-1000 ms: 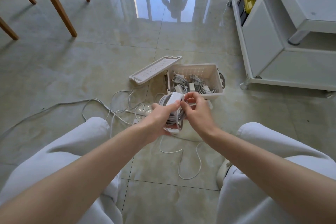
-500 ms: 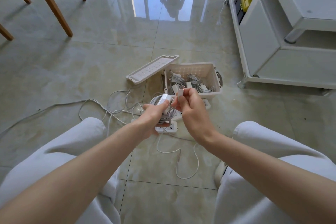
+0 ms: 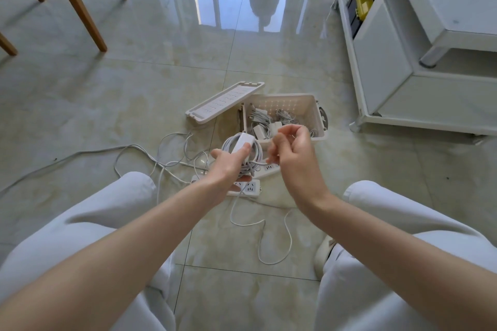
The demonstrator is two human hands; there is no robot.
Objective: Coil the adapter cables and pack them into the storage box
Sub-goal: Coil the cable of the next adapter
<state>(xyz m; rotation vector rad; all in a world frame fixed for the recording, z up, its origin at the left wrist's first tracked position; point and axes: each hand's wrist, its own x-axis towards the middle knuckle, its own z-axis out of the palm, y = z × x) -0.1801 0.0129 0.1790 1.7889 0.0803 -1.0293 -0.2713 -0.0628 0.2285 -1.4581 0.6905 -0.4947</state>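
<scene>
The left hand (image 3: pixel 228 166) clamps the adapter (image 3: pixel 242 141) under its thumb against the coil (image 3: pixel 256 149), just short of the box's (image 3: pixel 320 118) near-left corner, with the adapter's long axis slanting toward that corner. The right hand (image 3: pixel 293 153) hovers, fingers curled, between coil and box; blur hides whether it pinches the tail (image 3: pixel 259 162). The box lies ahead and right of the grip, so the left hand seems better placed to drop the bundle in.

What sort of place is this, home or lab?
Probably a home living area: glossy tiled floor, wooden chair legs at upper left, a low white cabinet at right.
</scene>
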